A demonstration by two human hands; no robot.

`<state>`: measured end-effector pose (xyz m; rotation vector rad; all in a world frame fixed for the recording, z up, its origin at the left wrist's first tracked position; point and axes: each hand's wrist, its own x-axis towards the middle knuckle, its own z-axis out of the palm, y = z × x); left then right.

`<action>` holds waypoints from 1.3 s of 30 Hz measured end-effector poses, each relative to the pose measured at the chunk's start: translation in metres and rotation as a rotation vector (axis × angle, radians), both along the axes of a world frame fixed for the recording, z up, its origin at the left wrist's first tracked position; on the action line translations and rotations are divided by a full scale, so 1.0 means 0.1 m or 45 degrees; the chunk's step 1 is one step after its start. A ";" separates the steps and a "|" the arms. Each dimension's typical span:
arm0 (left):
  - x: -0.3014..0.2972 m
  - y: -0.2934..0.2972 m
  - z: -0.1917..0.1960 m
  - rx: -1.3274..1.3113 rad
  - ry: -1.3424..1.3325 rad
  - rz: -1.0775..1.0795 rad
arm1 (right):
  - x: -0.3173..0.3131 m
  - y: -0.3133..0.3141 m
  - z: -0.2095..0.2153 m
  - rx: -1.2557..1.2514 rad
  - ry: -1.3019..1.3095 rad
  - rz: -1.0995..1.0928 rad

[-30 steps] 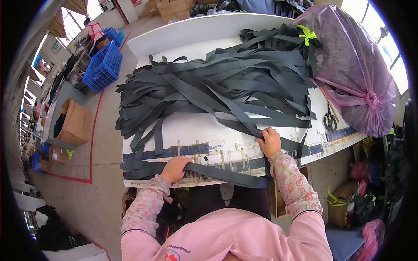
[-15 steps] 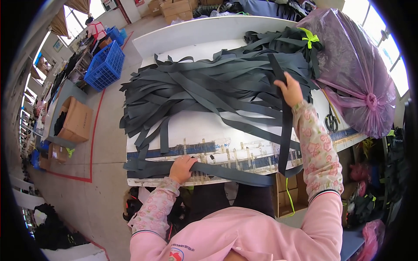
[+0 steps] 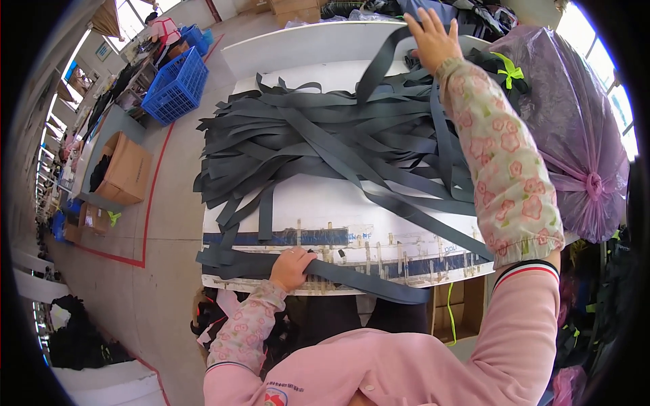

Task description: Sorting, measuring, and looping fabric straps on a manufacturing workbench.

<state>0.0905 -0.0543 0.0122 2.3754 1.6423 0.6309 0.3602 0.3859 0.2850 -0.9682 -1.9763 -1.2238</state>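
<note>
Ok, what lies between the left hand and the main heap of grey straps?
Head view: white tabletop and a taped dark blue strip lie between the left hand and the main heap.

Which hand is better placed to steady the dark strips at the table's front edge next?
Probably the left hand, lying on those strips; the right hand is raised far across the table, by a lifted strip.

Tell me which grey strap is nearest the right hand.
The strap curving up to the right hand, in front of the white board; the piled straps lie lower.
</note>
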 end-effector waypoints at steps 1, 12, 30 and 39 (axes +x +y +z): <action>-0.06 -0.07 0.00 -0.009 0.008 0.027 | -0.23 -0.26 -0.22 -0.410 0.001 0.021; -0.02 -0.08 0.01 -0.017 0.027 0.050 | 0.17 -1.90 -2.35 -1.675 -0.287 -0.003; 0.00 -0.11 0.05 0.039 -0.025 0.109 | 0.59 -2.52 -1.19 -3.127 1.268 1.130; -0.03 -0.14 0.05 0.026 -0.020 0.124 | 0.57 -3.13 -0.72 -1.299 0.307 0.896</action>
